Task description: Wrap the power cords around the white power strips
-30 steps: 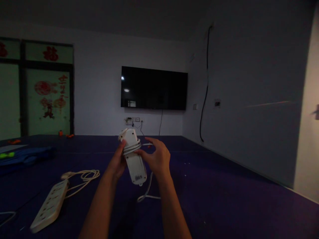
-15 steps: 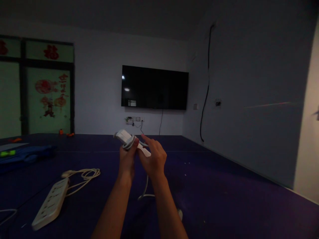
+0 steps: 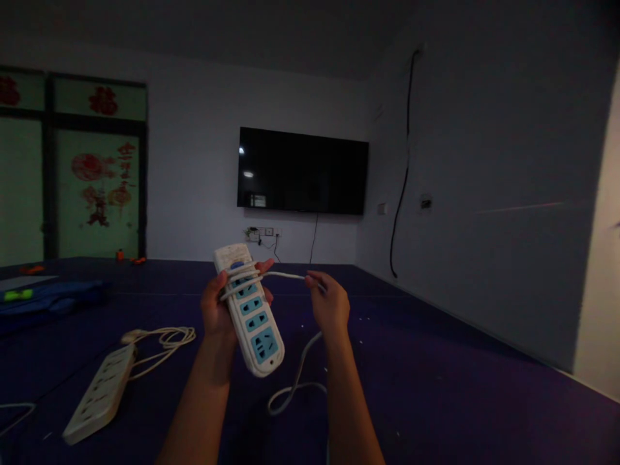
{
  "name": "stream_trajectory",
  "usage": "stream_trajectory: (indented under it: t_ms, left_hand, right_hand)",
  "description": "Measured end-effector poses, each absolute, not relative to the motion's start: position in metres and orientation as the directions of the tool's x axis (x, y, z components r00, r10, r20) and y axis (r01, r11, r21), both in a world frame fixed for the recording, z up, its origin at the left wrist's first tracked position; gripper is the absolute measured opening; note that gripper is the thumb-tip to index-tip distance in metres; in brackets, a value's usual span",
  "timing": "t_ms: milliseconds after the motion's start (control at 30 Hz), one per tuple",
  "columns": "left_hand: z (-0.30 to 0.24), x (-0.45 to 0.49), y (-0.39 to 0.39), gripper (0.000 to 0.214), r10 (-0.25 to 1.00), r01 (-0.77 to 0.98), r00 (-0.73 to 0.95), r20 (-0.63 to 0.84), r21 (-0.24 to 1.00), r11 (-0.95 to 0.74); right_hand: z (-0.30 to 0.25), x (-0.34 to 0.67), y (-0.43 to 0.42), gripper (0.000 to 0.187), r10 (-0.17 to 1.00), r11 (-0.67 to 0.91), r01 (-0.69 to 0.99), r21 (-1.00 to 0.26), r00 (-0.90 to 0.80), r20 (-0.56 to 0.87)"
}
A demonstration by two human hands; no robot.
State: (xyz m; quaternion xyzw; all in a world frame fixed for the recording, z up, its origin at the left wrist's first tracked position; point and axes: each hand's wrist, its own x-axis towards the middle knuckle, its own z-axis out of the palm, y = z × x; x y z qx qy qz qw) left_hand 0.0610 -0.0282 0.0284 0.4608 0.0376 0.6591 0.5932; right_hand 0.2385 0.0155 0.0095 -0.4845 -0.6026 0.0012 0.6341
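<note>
Held up in front of me is a white power strip (image 3: 250,321) with blue sockets, its face turned toward me and its near end tilted down to the right. My left hand (image 3: 217,307) is closed around its upper part, thumb at the left edge and fingers showing past the right side. Several turns of white cord (image 3: 285,275) are wrapped around the strip by the blue switch. My right hand (image 3: 330,303) pinches the cord to the right, drawing it fairly straight from the strip. Below that hand, the slack cord hangs in a loop by the purple surface.
A second power strip (image 3: 100,394) lies at left on the purple surface (image 3: 436,387), its cord loosely coiled behind it. Blue cloth (image 3: 62,300) with a yellow-green item is farther left. Small orange things (image 3: 138,261) sit at the back edge. A television (image 3: 303,171) hangs on the wall.
The power strip has turned from edge-on to face me, its sockets now showing. My right hand has moved away from it to the right, pulling the cord out between the hands.
</note>
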Motion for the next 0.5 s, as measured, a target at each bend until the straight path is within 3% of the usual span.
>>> stream_trajectory:
  t_ms: [133, 233, 367, 500]
  left_hand:
    - [0.023, 0.060, -0.022, 0.053, 0.807, -0.720, 0.211, 0.551, 0.647, -0.253]
    - [0.021, 0.061, -0.016, 0.056, 0.824, -0.703, 0.227, 0.518, 0.673, -0.230]
    - [0.020, 0.065, -0.015, 0.054, 0.845, -0.725, 0.136, 0.517, 0.633, -0.271]
    - [0.017, 0.068, -0.016, 0.051, 0.866, -0.678, 0.148, 0.478, 0.686, -0.263]
  right_hand:
    - [-0.002, 0.232, 0.029, 0.022, 0.678, 0.588, 0.555, -0.589, 0.059, 0.732]
    - [0.000, 0.220, 0.028, 0.031, 0.655, 0.737, 0.291, -0.610, -0.081, 0.752]
    - [0.010, 0.206, 0.013, 0.052, 0.643, 0.726, -0.034, -0.687, -0.322, 0.695]
    - [0.016, 0.204, 0.001, 0.055, 0.601, 0.734, -0.059, -0.676, -0.405, 0.689]
